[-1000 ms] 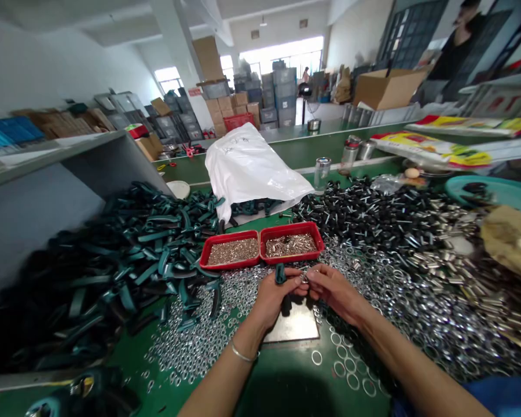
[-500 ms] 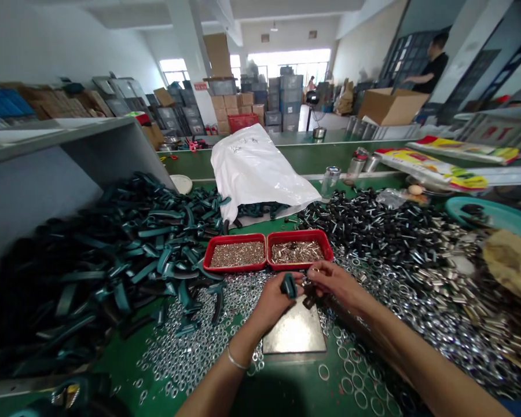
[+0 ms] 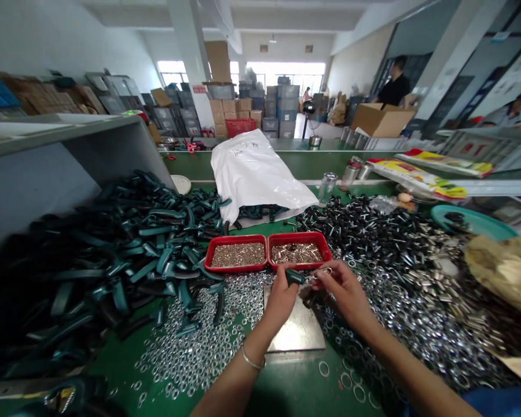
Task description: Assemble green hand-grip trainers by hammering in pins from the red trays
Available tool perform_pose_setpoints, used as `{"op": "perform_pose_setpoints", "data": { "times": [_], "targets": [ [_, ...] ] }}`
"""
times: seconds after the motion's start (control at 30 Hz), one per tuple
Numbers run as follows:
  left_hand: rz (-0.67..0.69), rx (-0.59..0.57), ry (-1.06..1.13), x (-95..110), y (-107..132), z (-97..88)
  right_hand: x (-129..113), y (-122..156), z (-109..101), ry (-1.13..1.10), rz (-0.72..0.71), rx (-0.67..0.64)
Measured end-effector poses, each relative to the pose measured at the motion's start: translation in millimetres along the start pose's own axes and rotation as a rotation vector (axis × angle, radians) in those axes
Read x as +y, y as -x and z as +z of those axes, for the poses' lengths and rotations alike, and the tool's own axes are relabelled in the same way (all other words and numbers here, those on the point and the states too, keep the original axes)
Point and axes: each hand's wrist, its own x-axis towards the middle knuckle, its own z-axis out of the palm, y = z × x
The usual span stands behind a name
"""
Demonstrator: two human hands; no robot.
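Fitting step i reckon: left hand (image 3: 282, 296) pinches green handle (image 3: 294, 277), right hand (image 3: 345, 289) pinches small metal bit (image 3: 326, 270) just off the left fingertips, lining up needs care

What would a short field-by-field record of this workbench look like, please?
left hand: grips a green handle
right hand: fingertips at the handle's end; grip unclear
under the hands: metal plate
behind the hands: two red trays of small metal parts
to the left: pile of green handles
around the plate: loose washers
to the right: black-capped parts
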Motion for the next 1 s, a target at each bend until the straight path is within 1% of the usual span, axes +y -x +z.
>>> {"op": "perform_pose_setpoints", "data": {
  "times": [0.13,0.2,0.27,0.3,0.33,0.4,0.47,0.5,0.57,0.6,0.63,0.67,0.7,0.73,0.77,0.8,0.83,0.87,0.9,0.97,1.0],
  "targets": [
    [0.069,0.072,-0.044,-1,3,5.5,-2,5,18,0.031,-0.052,0.049],
    [0.065,0.091,-0.025,-2,4,6.7,0,6,25,0.063,-0.104,0.063],
    [0.023,0.079,0.023,-2,5,6.8,2,6,27,0.129,-0.137,0.079],
    [-0.01,0.035,0.053,-2,5,6.3,3,5,26,0.166,-0.145,0.082],
    [-0.05,-0.041,0.09,0,6,5.4,4,4,24,0.197,-0.146,0.074],
    [-0.126,-0.253,0.179,5,9,2.4,3,-2,16,0.221,-0.113,0.021],
    [-0.178,-0.47,0.311,12,12,-1.4,1,-9,9,0.176,-0.035,-0.052],
    [-0.191,-0.538,0.396,16,13,-3.0,1,-13,7,0.13,0.014,-0.087],
    [-0.217,-0.6,0.564,20,14,-4.0,-1,-19,4,0.053,0.093,-0.15],
    [-0.243,-0.593,0.632,20,13,-3.5,-1,-20,3,0.043,0.11,-0.174],
    [-0.274,-0.552,0.682,19,12,-2.4,-2,-19,2,0.06,0.103,-0.19],
    [-0.299,-0.475,0.719,16,10,-1.4,-2,-14,0,0.11,0.073,-0.197],
    [-0.306,-0.367,0.752,13,7,-1.0,-2,-6,-3,0.194,0.023,-0.199],
    [-0.285,-0.24,0.781,10,4,-1.5,-2,7,-6,0.3,-0.04,-0.219],
    [-0.24,-0.116,0.806,7,1,-3.1,0,22,-11,0.42,-0.103,-0.275],
    [-0.185,-0.022,0.819,5,-2,-5.7,2,41,-16,0.558,-0.161,-0.352],
    [-0.136,0.034,0.819,4,-5,-8.9,7,60,-22,0.681,-0.199,-0.514],
    [-0.106,0.049,0.801,4,-7,-11.9,13,79,-27,0.803,-0.204,-0.685],
    [-0.096,0.027,0.768,5,-8,-14.1,20,95,-31,0.927,-0.221,-0.74],
    [-0.119,-0.062,0.682,7,-6,-14.8,33,117,-34,1.12,-0.268,-0.75],
    [-0.135,-0.101,0.642,8,-4,-13.1,38,121,-35,1.181,-0.287,-0.728]
  ]
}}
